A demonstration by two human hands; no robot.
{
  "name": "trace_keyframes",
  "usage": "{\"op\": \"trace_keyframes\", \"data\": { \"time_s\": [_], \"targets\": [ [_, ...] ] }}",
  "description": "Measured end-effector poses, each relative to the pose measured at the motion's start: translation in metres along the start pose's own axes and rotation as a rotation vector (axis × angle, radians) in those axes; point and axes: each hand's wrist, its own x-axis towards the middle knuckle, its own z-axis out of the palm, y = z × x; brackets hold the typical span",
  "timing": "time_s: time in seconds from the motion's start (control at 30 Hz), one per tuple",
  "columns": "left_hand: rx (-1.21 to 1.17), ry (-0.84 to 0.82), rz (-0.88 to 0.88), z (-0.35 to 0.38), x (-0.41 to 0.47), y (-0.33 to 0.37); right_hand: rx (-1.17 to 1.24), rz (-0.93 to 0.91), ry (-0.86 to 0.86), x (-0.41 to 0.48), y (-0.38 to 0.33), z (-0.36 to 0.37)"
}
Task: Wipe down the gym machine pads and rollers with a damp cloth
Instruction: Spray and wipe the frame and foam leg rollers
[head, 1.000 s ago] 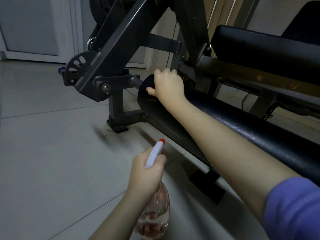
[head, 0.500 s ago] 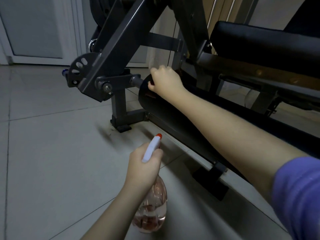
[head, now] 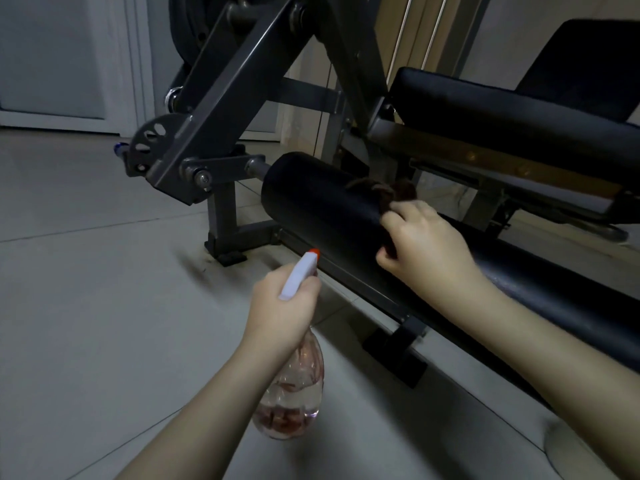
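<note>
Down at the front of the machine, the right hand (head: 426, 244) is on top of the long black roller (head: 311, 202), a bit in from its left end. It's got a dark brownish cloth (head: 391, 190) bunched up under it. The fingers (head: 394, 218) are curled over the cloth and hold it against the foam, with a wad of it poking out past the fingertips on the far side. The thumb sits on the near face of the roller.

The left hand (head: 280, 313) is lower and nearer the camera, well off the roller and holding a spray bottle (head: 294, 386) by the neck. Its fingers (head: 304, 289) are wrapped tight round it, so I only see the back of the fist. The white sprayer head with its orange tip sticks up out of the fist and points up toward the roller. The clear body hangs below with some pinkish liquid in the bottom, over the tiled floor (head: 86, 306). I can't tell if it touches the floor.

Behind the roller and higher up is a black seat pad (head: 502, 109) on the grey steel frame (head: 214, 109). A pale door (head: 52, 57) is off at back left.
</note>
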Motion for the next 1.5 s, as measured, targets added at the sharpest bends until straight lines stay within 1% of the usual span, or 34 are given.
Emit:
{"op": "trace_keyframes", "data": {
  "time_s": [0.1,0.23,0.33,0.43,0.5,0.57,0.67,0.8,0.87,1.0,1.1,1.2,1.33,1.43,1.5],
  "targets": [
    [0.009,-0.010,0.021,0.002,-0.002,0.006,0.000,0.088,0.056,-0.038,0.012,0.001],
    [-0.005,-0.021,0.054,0.006,-0.008,0.014,0.050,0.149,-0.009,-0.033,0.019,-0.008],
    [0.015,-0.008,0.053,0.007,-0.011,0.017,0.239,0.248,-0.021,-0.013,0.037,-0.019],
    [0.024,-0.020,0.049,0.007,-0.014,0.017,0.422,0.402,-0.098,0.005,0.065,-0.024],
    [0.026,-0.036,0.065,0.006,-0.014,0.016,0.499,0.471,-0.152,0.012,0.078,-0.020],
    [0.027,-0.047,0.073,0.005,-0.015,0.015,0.538,0.501,-0.166,0.015,0.085,-0.016],
    [0.011,-0.065,0.095,0.005,-0.016,0.015,0.558,0.501,-0.188,0.015,0.092,-0.020],
    [-0.016,-0.076,0.086,0.005,-0.016,0.016,0.435,0.504,-0.169,-0.025,0.102,-0.039],
    [-0.024,-0.087,0.090,0.006,-0.016,0.017,0.354,0.453,-0.098,-0.067,0.104,-0.048],
    [-0.017,-0.100,0.077,0.010,-0.016,0.018,0.138,0.247,0.061,-0.134,0.099,-0.055],
    [-0.043,-0.120,0.066,0.015,-0.016,0.018,0.011,0.151,0.180,-0.143,0.089,-0.038],
    [-0.076,-0.144,0.042,0.021,-0.018,0.018,0.011,0.100,0.243,-0.114,0.074,-0.018],
    [-0.062,-0.147,0.047,0.027,-0.019,0.018,0.022,0.129,0.236,-0.070,0.052,-0.011],
    [-0.050,-0.140,0.043,0.028,-0.018,0.015,0.003,0.153,0.151,-0.080,0.049,-0.009],
    [-0.028,-0.131,0.037,0.025,-0.017,0.012,-0.039,0.117,0.121,-0.089,0.049,-0.006]
  ]
}}
